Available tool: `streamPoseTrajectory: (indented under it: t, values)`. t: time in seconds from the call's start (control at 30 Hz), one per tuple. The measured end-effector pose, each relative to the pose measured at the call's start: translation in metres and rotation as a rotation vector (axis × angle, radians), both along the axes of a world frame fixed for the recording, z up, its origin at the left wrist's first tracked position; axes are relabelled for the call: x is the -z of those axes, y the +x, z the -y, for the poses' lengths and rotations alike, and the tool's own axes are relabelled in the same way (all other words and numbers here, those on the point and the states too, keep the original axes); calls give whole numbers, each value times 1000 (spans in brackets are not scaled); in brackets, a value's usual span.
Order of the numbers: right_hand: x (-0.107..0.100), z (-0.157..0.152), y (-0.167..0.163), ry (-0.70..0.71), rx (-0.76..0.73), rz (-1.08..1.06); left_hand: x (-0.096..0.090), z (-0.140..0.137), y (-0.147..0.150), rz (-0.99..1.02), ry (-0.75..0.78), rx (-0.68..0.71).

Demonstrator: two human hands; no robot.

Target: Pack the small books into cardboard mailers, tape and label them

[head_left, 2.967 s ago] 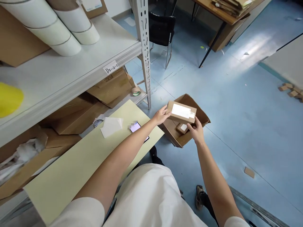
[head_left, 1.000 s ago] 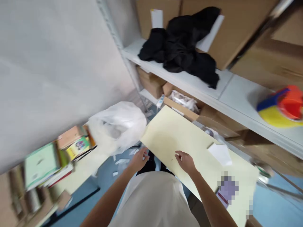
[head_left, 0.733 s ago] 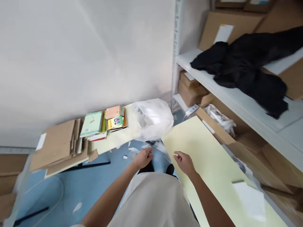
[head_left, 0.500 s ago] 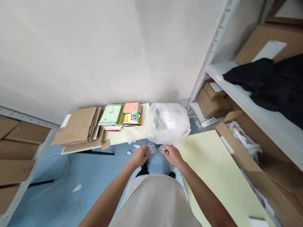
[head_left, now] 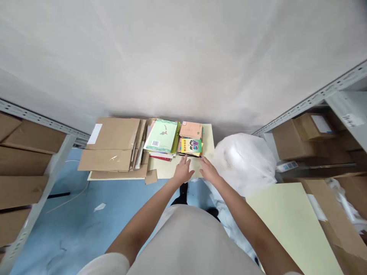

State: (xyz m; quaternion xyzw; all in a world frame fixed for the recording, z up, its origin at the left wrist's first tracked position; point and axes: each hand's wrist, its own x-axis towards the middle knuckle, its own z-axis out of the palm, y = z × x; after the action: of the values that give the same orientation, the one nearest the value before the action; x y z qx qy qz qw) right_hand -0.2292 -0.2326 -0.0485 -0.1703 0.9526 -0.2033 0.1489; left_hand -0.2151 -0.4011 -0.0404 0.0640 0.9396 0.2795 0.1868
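My left hand is open, its fingers pointing at the near edge of a small stack of books. On top of that stack lie a yellow-green booklet with cartoon figures and a salmon-coloured book. To the right, my right hand is also open, its fingertips close to the stack's near right corner. Whether either hand touches the books I cannot tell. Left of them sits another pile topped by a pale green book. A white plastic bag, bulky and crumpled, rests just right of my right hand.
Flattened cardboard is piled on the left of the pale yellow table. A second yellow tabletop lies at right. Shelves with cardboard boxes flank both sides. Paper scraps litter the blue floor.
Both hands have let go of the clear plastic at the bag's near side and reached forward to the small book stack. The view has swung left, so the stack now appears more central.
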Motion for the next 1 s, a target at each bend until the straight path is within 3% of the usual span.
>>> streamPoseTrajectory:
  t: [0.23,0.47,0.57,0.67,0.73,0.83,1.0]
  values:
    - [29,21,-66,110,32,14,29,0,-50,57,-128,142]
    - [28,35,-53,252,45,-74,41,19,-41,30,-55,118]
    - [23,41,-43,290,5,-136,38,23,-29,19,162,-109]
    - [18,46,-38,358,-27,-165,36,19,-17,188,601,-556]
    - [14,50,-36,381,-59,-152,35,14,-14,360,823,-763]
    - [5,58,-30,392,-113,-113,31,7,-18,478,956,-806]
    - [-11,77,-11,325,-130,-75,23,2,-23,467,1095,-863]
